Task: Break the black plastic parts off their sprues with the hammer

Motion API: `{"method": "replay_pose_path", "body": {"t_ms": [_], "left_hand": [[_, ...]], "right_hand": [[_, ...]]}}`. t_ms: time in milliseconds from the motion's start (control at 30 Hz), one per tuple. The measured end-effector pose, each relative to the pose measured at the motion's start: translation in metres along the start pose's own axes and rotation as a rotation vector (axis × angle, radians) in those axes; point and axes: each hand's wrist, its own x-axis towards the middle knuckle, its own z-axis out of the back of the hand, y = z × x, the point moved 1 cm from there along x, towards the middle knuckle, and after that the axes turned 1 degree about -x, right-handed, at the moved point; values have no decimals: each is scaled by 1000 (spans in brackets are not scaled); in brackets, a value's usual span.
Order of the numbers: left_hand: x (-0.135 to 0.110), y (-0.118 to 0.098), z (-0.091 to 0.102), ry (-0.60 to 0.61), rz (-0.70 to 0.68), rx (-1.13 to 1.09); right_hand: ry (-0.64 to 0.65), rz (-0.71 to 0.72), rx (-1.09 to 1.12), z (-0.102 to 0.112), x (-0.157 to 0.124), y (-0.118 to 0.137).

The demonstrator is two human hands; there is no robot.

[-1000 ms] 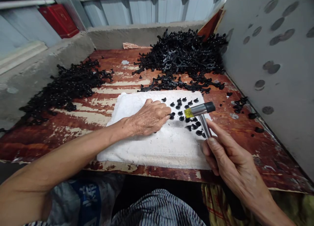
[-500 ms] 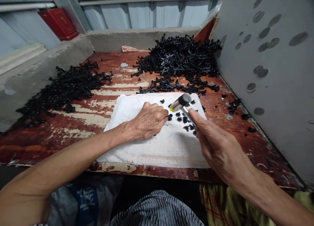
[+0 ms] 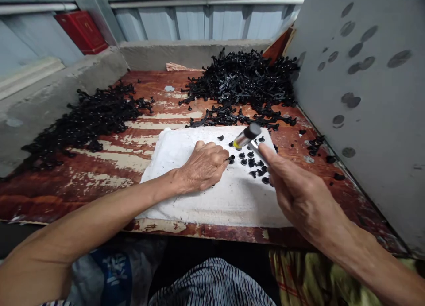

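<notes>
My right hand is wrapped round the handle of a small hammer. Its head has a dark end and a yellow end, and it is tilted above the white cloth. On the cloth my left hand is closed in a pinch on a small black rubber part, whose round end pokes out past the fingertips. Several loose black round-headed pieces lie on the cloth between the hands, under and beside the hammer head.
A large heap of black parts fills the back right of the worn red-brown table. Another black pile lies at the left. A grey panel stands along the right side. A red box rests on the concrete ledge.
The hammer and my right hand have shifted slightly right in the picture. My left hand stays in nearly the same place, still pinching the black part.
</notes>
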Motion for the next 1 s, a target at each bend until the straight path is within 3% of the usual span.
{"method": "replay_pose_path", "body": {"t_ms": [67, 100, 233, 267, 367, 433, 567, 733, 800, 900, 1000], "left_hand": [[0, -1, 0, 11, 0, -2], [-1, -1, -1, 14, 4, -4], [-1, 0, -3, 9, 41, -9], [-1, 0, -3, 15, 47, -4], [0, -2, -3, 41, 35, 27], [1, -3, -2, 46, 42, 42], [-4, -2, 3, 38, 83, 14], [-21, 3, 16, 16, -4, -84], [-26, 3, 19, 39, -59, -77], [-27, 1, 21, 89, -178, 32], [-23, -1, 19, 101, -239, 148]], "right_hand": [[-113, 3, 30, 2, 0, 4], [-110, -8, 8, 1, 0, 5], [140, -76, -171, -4, 0, 5], [150, -69, -159, -3, 0, 5], [-15, -42, -13, 2, 2, 6], [-48, -64, -10, 2, 2, 6], [182, -117, -152, -6, -1, -1], [-20, -47, 62, 3, -1, 4], [22, -69, 8, 0, -1, 6], [200, -79, -92, -7, -2, 4], [100, -74, 51, -6, -2, 1]]}}
